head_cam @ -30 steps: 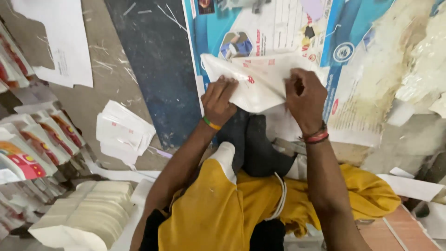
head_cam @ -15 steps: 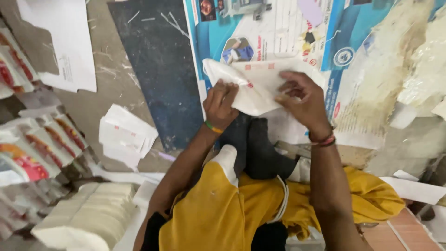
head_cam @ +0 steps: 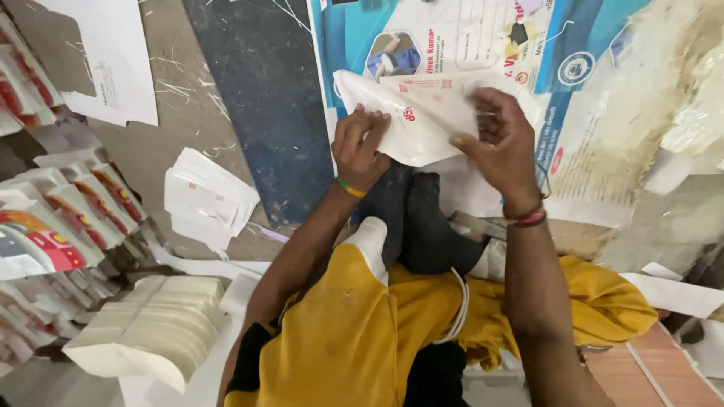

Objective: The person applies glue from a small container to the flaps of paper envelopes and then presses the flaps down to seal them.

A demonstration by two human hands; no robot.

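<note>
My left hand (head_cam: 360,147) and my right hand (head_cam: 499,139) both grip a white paper bag with red print (head_cam: 422,113), held flat over a blue and white printed sheet (head_cam: 452,38) on the floor. The left hand pinches the bag's lower left part. The right hand's fingers curl over its right edge and top fold. Below the hands are my dark-socked feet (head_cam: 422,218) and yellow trousers (head_cam: 362,332).
A small pile of white paper pieces (head_cam: 205,200) lies left of my left arm. A thick stack of folded white bags (head_cam: 151,328) sits at lower left. Rows of printed red and white packets (head_cam: 53,218) line the left edge. Loose white sheets (head_cam: 113,68) lie at upper left.
Both hands have shifted along the bag. The right hand moved from pressing its top right corner to folding over its right edge. The bag has turned slightly.
</note>
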